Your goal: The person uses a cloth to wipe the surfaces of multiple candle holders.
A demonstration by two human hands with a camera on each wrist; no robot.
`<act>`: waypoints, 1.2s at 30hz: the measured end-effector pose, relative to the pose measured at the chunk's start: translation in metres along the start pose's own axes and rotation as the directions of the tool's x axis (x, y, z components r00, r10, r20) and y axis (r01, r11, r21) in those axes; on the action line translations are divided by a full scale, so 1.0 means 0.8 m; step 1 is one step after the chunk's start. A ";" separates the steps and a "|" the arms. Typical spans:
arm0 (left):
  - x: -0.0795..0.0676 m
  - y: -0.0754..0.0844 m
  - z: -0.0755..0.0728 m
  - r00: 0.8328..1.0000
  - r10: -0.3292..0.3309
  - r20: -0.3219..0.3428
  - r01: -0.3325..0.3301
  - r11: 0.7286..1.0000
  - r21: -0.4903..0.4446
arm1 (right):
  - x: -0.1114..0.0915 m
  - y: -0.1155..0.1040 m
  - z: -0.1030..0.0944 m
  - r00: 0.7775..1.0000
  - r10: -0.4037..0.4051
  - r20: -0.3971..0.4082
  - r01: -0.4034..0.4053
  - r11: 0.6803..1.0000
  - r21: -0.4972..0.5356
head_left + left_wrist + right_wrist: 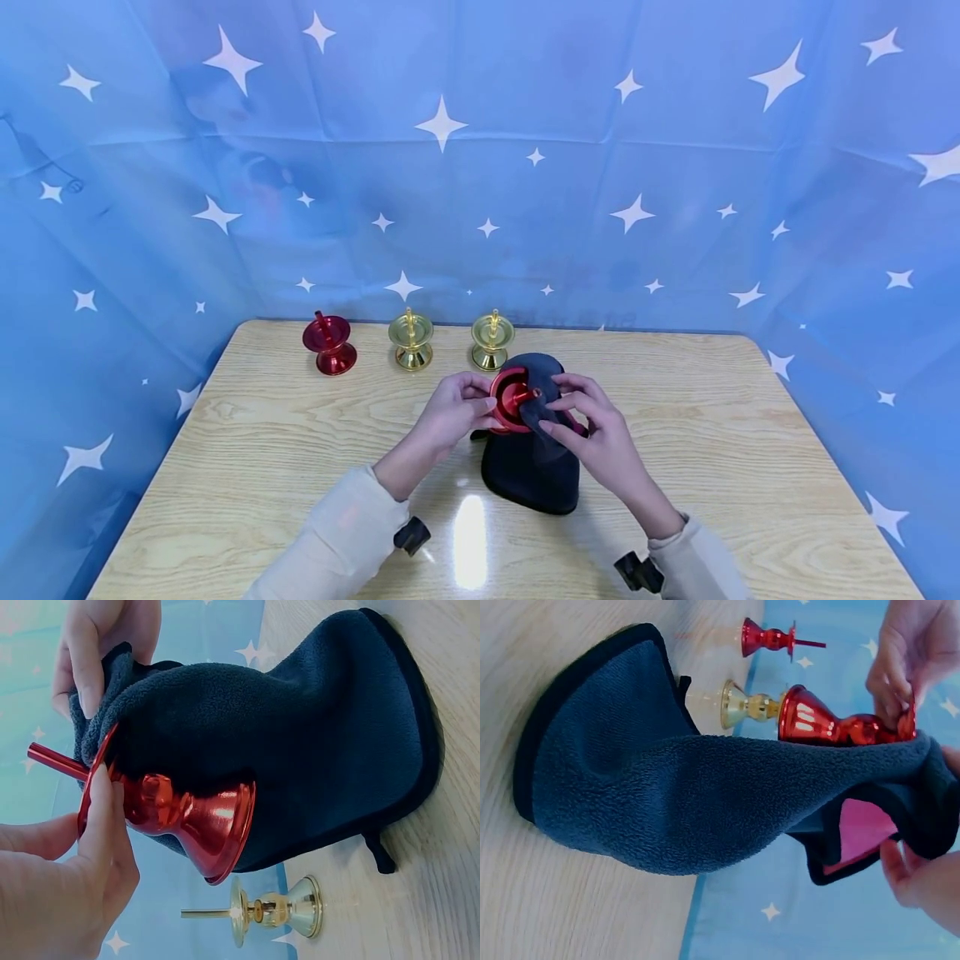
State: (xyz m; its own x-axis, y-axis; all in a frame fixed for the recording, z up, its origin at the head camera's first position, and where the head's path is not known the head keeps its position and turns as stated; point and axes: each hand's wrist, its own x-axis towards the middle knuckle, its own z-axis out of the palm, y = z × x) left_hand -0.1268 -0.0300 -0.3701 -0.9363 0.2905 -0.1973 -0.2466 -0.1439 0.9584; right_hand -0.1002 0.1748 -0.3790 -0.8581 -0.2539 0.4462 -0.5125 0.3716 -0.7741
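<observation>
My left hand pinches the dish rim of a shiny red candle holder, which is lifted off the table and has a thin spike rising from its dish. My right hand grips a dark fleece cloth with black edging, its fingers bunching it at the dish's right rim. The cloth drapes down behind the holder, its lower part resting on the table. In the right wrist view, a pink patch shows inside the fold, and the cloth hides part of the red holder.
Along the back of the wooden table stand another red candle holder at left and two gold candle holders, one in the middle and one just behind the cloth. A blue star-patterned curtain hangs behind the table.
</observation>
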 end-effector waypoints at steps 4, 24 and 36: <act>0.000 0.000 -0.001 1.000 0.013 -0.002 -0.013 1.000 -0.003 | -0.003 0.000 0.003 1.000 -0.031 0.003 0.031 0.996 -0.089; -0.002 -0.001 -0.002 0.993 -0.009 0.119 -0.004 0.994 0.111 | 0.008 0.015 -0.003 0.995 -0.087 0.043 0.090 0.993 -0.081; 0.001 0.002 -0.003 0.999 -0.012 0.038 0.010 0.998 0.065 | -0.005 0.016 0.003 0.982 -0.188 -0.005 0.181 0.954 -0.238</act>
State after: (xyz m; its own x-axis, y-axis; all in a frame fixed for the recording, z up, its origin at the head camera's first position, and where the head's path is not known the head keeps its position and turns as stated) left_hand -0.1282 -0.0325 -0.3694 -0.9229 0.3284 -0.2010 -0.2389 -0.0790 0.9678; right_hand -0.1034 0.1785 -0.3914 -0.7468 -0.3146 0.5859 -0.6517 0.5213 -0.5509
